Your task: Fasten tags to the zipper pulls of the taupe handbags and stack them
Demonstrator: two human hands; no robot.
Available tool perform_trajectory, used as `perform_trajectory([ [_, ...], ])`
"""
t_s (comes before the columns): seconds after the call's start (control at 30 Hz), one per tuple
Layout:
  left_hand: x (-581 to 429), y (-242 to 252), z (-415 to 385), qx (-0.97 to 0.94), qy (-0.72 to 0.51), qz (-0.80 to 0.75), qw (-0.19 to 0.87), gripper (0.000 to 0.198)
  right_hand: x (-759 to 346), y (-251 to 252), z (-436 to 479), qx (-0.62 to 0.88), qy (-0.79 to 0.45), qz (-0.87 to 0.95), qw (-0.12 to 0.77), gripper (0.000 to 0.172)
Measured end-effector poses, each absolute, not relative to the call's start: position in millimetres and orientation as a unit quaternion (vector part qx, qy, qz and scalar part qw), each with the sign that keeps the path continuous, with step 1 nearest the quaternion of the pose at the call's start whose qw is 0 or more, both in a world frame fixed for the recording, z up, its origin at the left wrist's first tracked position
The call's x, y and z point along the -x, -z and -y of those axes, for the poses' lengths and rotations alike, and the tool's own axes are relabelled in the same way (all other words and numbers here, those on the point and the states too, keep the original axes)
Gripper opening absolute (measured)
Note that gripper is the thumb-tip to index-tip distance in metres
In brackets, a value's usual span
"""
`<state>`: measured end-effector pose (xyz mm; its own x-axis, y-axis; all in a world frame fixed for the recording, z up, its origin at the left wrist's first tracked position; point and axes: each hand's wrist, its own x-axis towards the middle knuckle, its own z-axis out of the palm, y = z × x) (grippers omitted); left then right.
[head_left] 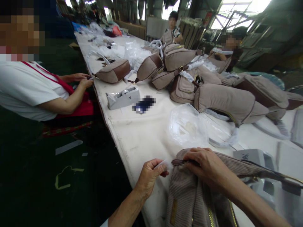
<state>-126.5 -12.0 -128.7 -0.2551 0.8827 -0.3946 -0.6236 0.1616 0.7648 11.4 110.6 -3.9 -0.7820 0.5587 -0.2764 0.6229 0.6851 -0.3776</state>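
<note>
A taupe corduroy bag (183, 192) with gold zippers and a small tan patch lies at the table's near edge. My right hand (205, 164) rests on the top of it, fingers closed around a brown leather pull tab (177, 162) whose looped end sticks out to the left. Just left of that loop, my left hand (150, 176) pinches a small translucent white piece (166, 164), plastic or thin paper; I cannot tell which. The fingertips of my right hand are partly hidden behind its knuckles.
Beyond the bag lies a clear plastic bag (187, 126) on the white table (132, 142). A grey tape dispenser (124, 97) stands farther off; another grey dispenser (253, 157) is at right. Several taupe bags (227, 99) are heaped behind. A person in a red apron (81, 104) sits at left.
</note>
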Motion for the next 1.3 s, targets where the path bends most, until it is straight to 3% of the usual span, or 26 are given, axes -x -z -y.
perform_trajectory([
  [0.47,120,106,-2,-0.180,-0.623,-0.473,0.597,0.025,-11,5,-105,-0.314,0.203,-0.925,0.060,0.012],
  [0.63,113,93,-18,-0.203,-0.590,-0.487,0.611,0.024,-13,9,-104,-0.300,0.212,-0.929,0.044,0.017],
  [0.8,109,89,-25,-0.206,-0.595,-0.478,0.612,0.019,-25,10,-116,-0.338,0.241,-0.908,-0.058,0.039],
  [0.97,103,86,-35,-0.218,-0.597,-0.474,0.610,0.016,-20,19,-115,-0.311,0.272,-0.910,-0.038,0.037],
  [1.13,108,85,-38,-0.230,-0.596,-0.483,0.599,0.016,-18,33,-100,-0.332,0.137,-0.921,-0.153,0.036],
  [1.3,109,91,-32,-0.213,-0.585,-0.488,0.612,0.021,-32,35,-93,-0.314,0.053,-0.938,-0.134,0.038],
])
